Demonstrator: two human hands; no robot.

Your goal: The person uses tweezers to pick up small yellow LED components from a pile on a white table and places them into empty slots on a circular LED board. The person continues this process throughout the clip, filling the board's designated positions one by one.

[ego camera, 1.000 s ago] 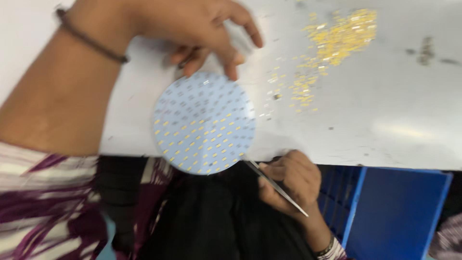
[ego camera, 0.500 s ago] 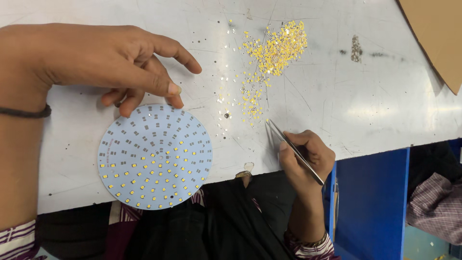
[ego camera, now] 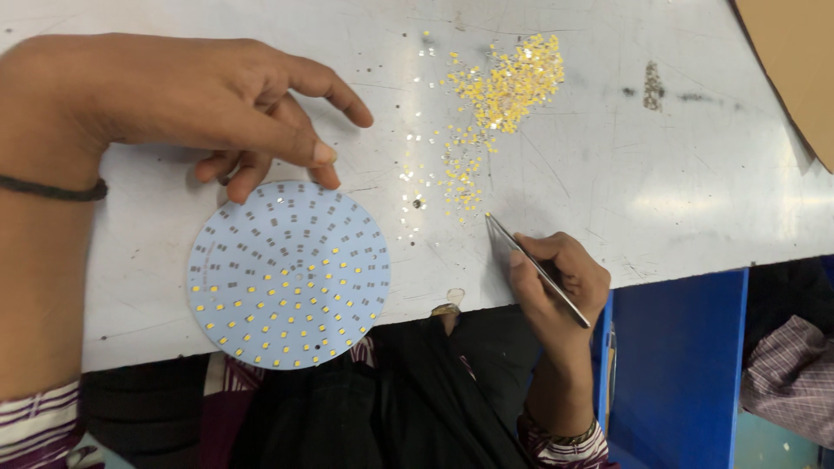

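Note:
A round pale-blue circuit board (ego camera: 288, 274) lies on the white table (ego camera: 695, 174), overhanging its near edge. Small yellow chips fill its lower half; the upper half shows bare grey pads. My left hand (ego camera: 191, 95) rests on the table with fingertips touching the board's top rim. My right hand (ego camera: 556, 278) grips metal tweezers (ego camera: 532, 265), whose tips point at the lower end of a scattered pile of tiny yellow chips (ego camera: 504, 87). Whether a chip sits in the tips cannot be seen.
A brown cardboard sheet (ego camera: 790, 61) covers the table's far right corner. A blue bin (ego camera: 686, 365) stands below the table edge beside a checked cloth (ego camera: 790, 373). Dark fabric covers my lap (ego camera: 391, 408).
The view shifted, so the board and chips now sit lower and left. My right hand has come up from below the table edge, bringing the tweezers toward the chip pile.

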